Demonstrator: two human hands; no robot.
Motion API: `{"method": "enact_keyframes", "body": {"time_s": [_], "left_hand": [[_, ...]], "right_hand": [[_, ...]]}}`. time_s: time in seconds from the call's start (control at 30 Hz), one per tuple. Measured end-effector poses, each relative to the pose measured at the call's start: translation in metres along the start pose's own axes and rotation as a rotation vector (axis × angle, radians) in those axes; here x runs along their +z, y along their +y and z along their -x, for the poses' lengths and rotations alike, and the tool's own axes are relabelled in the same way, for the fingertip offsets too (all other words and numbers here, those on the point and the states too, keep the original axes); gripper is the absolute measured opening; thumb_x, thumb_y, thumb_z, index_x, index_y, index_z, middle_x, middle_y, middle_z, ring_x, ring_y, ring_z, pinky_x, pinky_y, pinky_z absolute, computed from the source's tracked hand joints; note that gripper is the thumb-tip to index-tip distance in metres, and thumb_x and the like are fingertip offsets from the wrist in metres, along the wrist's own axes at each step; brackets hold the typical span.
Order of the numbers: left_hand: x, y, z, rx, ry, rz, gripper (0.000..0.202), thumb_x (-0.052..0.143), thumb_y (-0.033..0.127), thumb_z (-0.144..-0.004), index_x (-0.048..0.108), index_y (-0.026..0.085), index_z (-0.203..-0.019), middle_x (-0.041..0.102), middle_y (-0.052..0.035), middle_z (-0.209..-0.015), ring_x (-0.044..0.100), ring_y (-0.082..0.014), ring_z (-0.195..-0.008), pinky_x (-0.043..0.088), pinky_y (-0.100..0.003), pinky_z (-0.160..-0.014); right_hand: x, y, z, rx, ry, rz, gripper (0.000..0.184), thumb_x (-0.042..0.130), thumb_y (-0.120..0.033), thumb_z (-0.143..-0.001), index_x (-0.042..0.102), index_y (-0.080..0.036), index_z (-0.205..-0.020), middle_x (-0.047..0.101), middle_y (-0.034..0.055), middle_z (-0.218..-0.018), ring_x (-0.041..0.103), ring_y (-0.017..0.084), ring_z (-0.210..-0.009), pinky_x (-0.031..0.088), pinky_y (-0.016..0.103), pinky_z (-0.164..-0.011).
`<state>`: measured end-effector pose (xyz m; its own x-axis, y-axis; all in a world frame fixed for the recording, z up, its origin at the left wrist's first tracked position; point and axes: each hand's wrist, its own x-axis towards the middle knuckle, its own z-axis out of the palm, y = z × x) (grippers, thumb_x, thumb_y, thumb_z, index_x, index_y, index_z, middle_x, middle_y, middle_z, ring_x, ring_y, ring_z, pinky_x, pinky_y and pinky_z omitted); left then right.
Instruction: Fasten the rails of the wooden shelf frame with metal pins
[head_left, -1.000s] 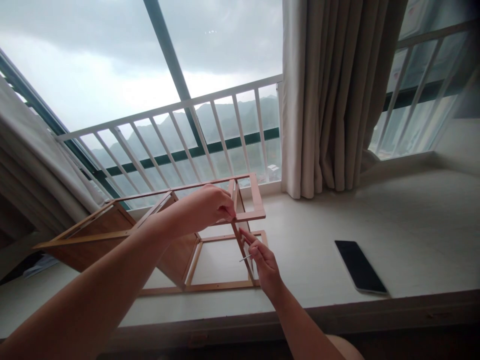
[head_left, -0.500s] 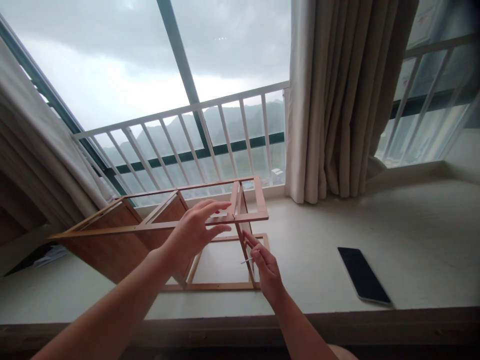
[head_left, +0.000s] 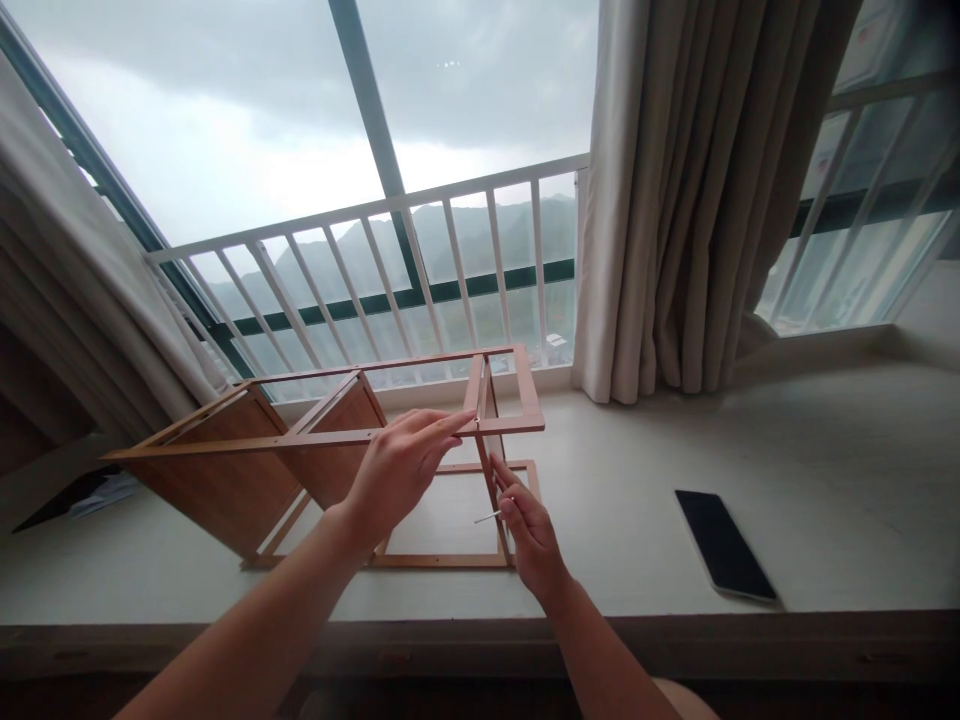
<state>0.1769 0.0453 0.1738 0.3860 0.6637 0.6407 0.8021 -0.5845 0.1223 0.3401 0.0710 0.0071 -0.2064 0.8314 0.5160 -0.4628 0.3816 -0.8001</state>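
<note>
A wooden shelf frame [head_left: 330, 438] lies on its side on the white ledge, its panels upright between the rails. My left hand [head_left: 397, 465] reaches over the top rail with fingers stretched out. Its fingertips are at a small metal screw [head_left: 477, 422], where the rail meets the right-hand crosspiece [head_left: 491, 480]. Below that joint, my right hand [head_left: 534, 535] is closed around a thin metal rod [head_left: 486, 517], perhaps a hex key, which sticks out to the left. Its index finger reaches up along the crosspiece. The rod's other end is hidden in the hand.
A phone [head_left: 724, 547] lies on the white ledge [head_left: 622, 480] to the right. Behind the frame stand a white railing [head_left: 375, 210] and a window. Curtains [head_left: 675, 200] hang on both sides. A dark flat item with papers [head_left: 105, 494] lies at the far left.
My left hand has moved its fingers onto the screw at the joint, and its thumb has come closer to them. The right hand still holds the rod. The view has shifted slightly.
</note>
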Motion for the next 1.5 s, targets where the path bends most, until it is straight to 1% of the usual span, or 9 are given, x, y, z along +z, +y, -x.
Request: {"method": "enact_keyframes", "body": {"time_s": [0.13,0.43,0.5,0.6,0.7,0.93,1.17,1.37,1.5], "left_hand": [[0.001,-0.001,-0.001,0.028,-0.037,-0.042,0.048,0.052,0.018,-0.093,0.049,0.031,-0.139,0.068,-0.0064,-0.109,0.063,-0.0165,-0.094,0.053,-0.032,-0.081],[0.001,-0.001,-0.001,0.037,-0.059,-0.111,0.044,0.047,0.016,-0.094,0.055,0.032,-0.134,0.065,-0.0058,-0.103,0.061,-0.0150,-0.090,0.053,-0.029,-0.078],[-0.001,-0.001,-0.002,0.028,-0.087,-0.120,0.044,0.046,0.016,-0.095,0.055,0.032,-0.134,0.064,-0.0057,-0.102,0.060,-0.0148,-0.089,0.052,-0.029,-0.077],[-0.003,-0.001,-0.003,0.012,-0.132,-0.073,0.044,0.044,0.016,-0.095,0.054,0.031,-0.135,0.064,-0.0065,-0.103,0.060,-0.0145,-0.089,0.052,-0.029,-0.077],[-0.005,-0.003,-0.003,0.016,-0.122,-0.018,0.043,0.045,0.016,-0.095,0.055,0.030,-0.134,0.063,-0.0074,-0.106,0.060,-0.0149,-0.091,0.052,-0.028,-0.078],[-0.005,-0.002,-0.004,0.023,-0.137,-0.070,0.043,0.042,0.017,-0.096,0.055,0.033,-0.134,0.062,-0.0064,-0.103,0.059,-0.0146,-0.089,0.051,-0.027,-0.075],[-0.007,0.000,-0.004,-0.024,-0.135,0.068,0.039,0.046,0.021,-0.096,0.057,0.030,-0.132,0.063,-0.0075,-0.107,0.060,-0.0151,-0.092,0.051,-0.027,-0.078],[-0.010,0.003,-0.006,-0.006,-0.179,-0.097,0.041,0.044,0.026,-0.097,0.052,0.031,-0.137,0.063,-0.0076,-0.108,0.060,-0.0176,-0.094,0.050,-0.031,-0.082],[-0.013,0.004,-0.004,0.032,-0.205,-0.132,0.045,0.043,0.027,-0.097,0.046,0.030,-0.142,0.062,-0.0090,-0.115,0.059,-0.0196,-0.100,0.050,-0.034,-0.086]], "right_hand": [[0.001,0.001,0.000,0.008,0.015,-0.017,0.030,0.050,-0.044,-0.096,0.055,-0.023,-0.075,0.043,0.0066,-0.149,0.040,0.027,-0.137,0.028,0.048,-0.115],[0.002,0.000,-0.002,0.001,0.016,-0.031,0.030,0.049,-0.041,-0.096,0.055,-0.022,-0.073,0.045,0.0053,-0.149,0.038,0.026,-0.139,0.029,0.045,-0.115],[0.003,0.000,-0.002,0.005,0.020,-0.033,0.031,0.050,-0.042,-0.096,0.055,-0.022,-0.073,0.045,0.0051,-0.149,0.038,0.026,-0.139,0.029,0.044,-0.115],[0.003,0.001,-0.002,0.018,0.030,-0.051,0.030,0.051,-0.043,-0.095,0.056,-0.022,-0.074,0.046,0.0052,-0.148,0.039,0.025,-0.139,0.028,0.044,-0.116],[0.002,0.002,-0.002,0.020,0.023,-0.072,0.029,0.051,-0.042,-0.096,0.056,-0.022,-0.076,0.047,0.0058,-0.147,0.039,0.025,-0.138,0.027,0.045,-0.116],[0.003,0.001,-0.003,0.028,0.019,-0.091,0.030,0.052,-0.042,-0.095,0.055,-0.022,-0.073,0.046,0.0061,-0.148,0.041,0.025,-0.137,0.028,0.045,-0.116],[0.005,0.002,-0.002,0.017,0.035,-0.078,0.030,0.050,-0.042,-0.096,0.055,-0.022,-0.073,0.046,0.0061,-0.148,0.039,0.026,-0.138,0.028,0.048,-0.115],[0.005,0.000,-0.001,0.013,0.032,-0.057,0.031,0.051,-0.044,-0.095,0.056,-0.022,-0.074,0.045,0.0064,-0.148,0.044,0.026,-0.134,0.030,0.045,-0.114],[0.004,-0.003,0.000,0.004,0.035,-0.070,0.031,0.051,-0.045,-0.095,0.056,-0.022,-0.074,0.047,0.0065,-0.147,0.045,0.026,-0.133,0.032,0.045,-0.113]]}}
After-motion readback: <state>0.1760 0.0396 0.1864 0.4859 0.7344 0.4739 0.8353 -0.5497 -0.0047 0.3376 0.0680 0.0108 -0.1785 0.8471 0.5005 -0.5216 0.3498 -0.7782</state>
